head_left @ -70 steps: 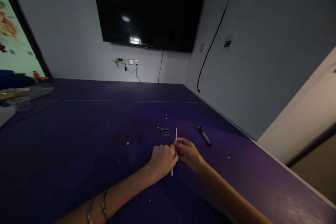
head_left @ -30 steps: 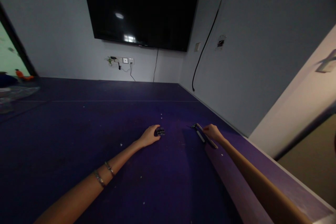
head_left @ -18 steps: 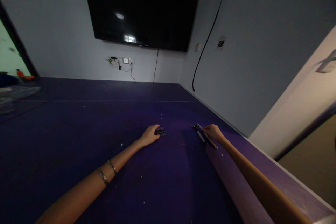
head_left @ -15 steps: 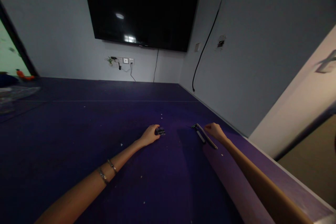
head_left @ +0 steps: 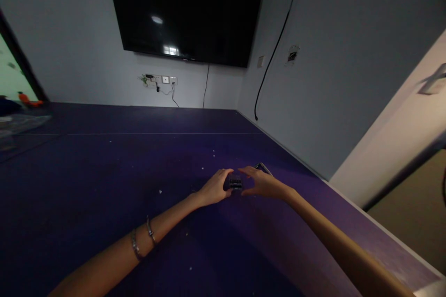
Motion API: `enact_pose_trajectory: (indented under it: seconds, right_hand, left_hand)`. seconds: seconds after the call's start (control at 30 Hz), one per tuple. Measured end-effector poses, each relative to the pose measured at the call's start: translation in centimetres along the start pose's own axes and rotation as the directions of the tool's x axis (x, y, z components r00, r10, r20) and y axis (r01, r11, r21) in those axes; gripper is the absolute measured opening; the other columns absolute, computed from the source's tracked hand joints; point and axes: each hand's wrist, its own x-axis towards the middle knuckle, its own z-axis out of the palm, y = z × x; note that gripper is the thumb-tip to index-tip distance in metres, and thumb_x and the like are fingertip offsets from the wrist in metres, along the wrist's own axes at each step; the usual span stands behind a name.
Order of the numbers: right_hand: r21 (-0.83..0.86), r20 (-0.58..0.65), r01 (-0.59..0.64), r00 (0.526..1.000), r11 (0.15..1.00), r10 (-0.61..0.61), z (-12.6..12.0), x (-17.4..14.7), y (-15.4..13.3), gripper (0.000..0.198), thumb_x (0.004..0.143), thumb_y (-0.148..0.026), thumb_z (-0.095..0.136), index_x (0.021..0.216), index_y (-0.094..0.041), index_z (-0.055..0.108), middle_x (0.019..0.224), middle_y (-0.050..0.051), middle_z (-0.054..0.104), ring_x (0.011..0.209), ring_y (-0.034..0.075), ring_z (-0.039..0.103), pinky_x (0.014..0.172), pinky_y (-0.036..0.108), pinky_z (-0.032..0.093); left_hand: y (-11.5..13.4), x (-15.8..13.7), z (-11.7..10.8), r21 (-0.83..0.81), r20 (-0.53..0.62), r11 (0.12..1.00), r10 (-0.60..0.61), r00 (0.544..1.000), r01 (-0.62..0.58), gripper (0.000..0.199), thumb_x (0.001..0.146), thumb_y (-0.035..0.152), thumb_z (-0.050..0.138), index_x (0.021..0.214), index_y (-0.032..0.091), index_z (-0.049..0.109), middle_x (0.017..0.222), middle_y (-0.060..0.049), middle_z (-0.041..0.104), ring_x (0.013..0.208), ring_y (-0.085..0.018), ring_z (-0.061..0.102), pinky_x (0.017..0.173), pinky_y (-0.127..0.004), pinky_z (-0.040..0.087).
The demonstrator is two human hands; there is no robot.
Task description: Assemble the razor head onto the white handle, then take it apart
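My left hand (head_left: 216, 188) grips a small dark, boxy object (head_left: 236, 183) by its left side, thumb and fingers curved around it. Light lines run across its top, but its kind is too small to make out. Just right of it is my right hand (head_left: 259, 183), thumb and fingers spread apart with nothing between them. Whether its fingertips touch the object is hard to see; a narrow gap seems to show. Behind the right hand, the far end of a slim dark tool with a pale edge (head_left: 264, 167) sticks out; the hand hides the rest.
Both hands are over a purple tabletop (head_left: 139, 167) dotted with small white bits. A clear plastic bag (head_left: 29, 123) and an orange item (head_left: 29, 100) lie at the far left. On the wall hang a television (head_left: 188, 9) and a loose black cable (head_left: 270, 62).
My left hand has moved right and slightly nearer with the dark object. My right hand has come left from beside the slim tool, opened, and now covers most of that tool.
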Motion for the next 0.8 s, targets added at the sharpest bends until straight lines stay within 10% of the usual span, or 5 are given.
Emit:
enact_pose_trajectory:
  seconds: [0.43,0.8]
  right_hand:
    - [-0.169,0.074,0.103,0.993,0.980,-0.091,-1.0,0.1,-0.4,0.045,0.071,-0.035,0.066,0.113,-0.020,0.057,0.108,0.009,0.059,0.095,0.022,0.058,0.084,0.034,0.046]
    - [-0.215,0.012,-0.319,0.944,0.923,0.329,-8.0,-3.6,14.9,0.061,0.064,-0.026,0.064,0.124,-0.015,0.053,0.111,0.012,0.063,0.083,0.023,0.062,0.075,0.034,0.049]
  left_hand:
    - [0.4,-0.5,0.6,-0.021,-0.018,0.997,0.068,0.998,-0.068,0.062,0.072,0.023,0.062,0.129,0.016,0.037,0.130,-0.014,0.047,0.120,-0.025,0.043,0.103,-0.040,0.035]
    - [-2.8,-2.2,-1.5,0.029,-0.031,0.998,-0.055,0.998,0.055,0.048,0.082,0.028,0.049,0.128,0.017,0.038,0.132,-0.012,0.047,0.122,-0.023,0.043,0.105,-0.040,0.034]
